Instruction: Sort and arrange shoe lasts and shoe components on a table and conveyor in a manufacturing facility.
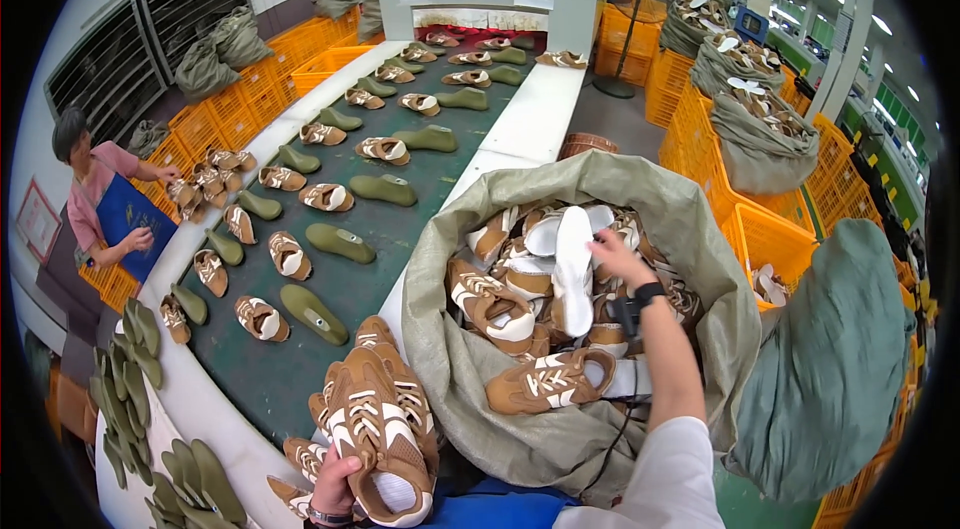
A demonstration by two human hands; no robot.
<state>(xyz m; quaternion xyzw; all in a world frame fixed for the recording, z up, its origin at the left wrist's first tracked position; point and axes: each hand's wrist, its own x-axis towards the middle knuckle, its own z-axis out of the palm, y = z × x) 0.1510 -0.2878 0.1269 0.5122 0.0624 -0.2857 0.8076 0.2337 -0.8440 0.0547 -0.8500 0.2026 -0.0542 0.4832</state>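
Note:
My left hand (336, 489) is closed on the side of a brown-and-white laced shoe upper (375, 419), low at the front, its heel opening toward me. Other uppers of the same kind lie against it. Farther right, my right hand (624, 263) reaches into a large grey-green sack (725, 319) full of such uppers. Its fingers are closed at the edge of a shoe upper (573, 274) turned with its long white underside up; the fingertips are partly hidden. A brown upper (555, 381) lies on its side below my right forearm.
A green conveyor (440, 199) carries rows of uppers and olive shoe lasts (340, 241) beside a white machine (575, 4). More lasts (205, 479) lie at the lower left. Across the belt stands a co-worker (100, 189). Orange crates (700, 164) and filled sacks line the right.

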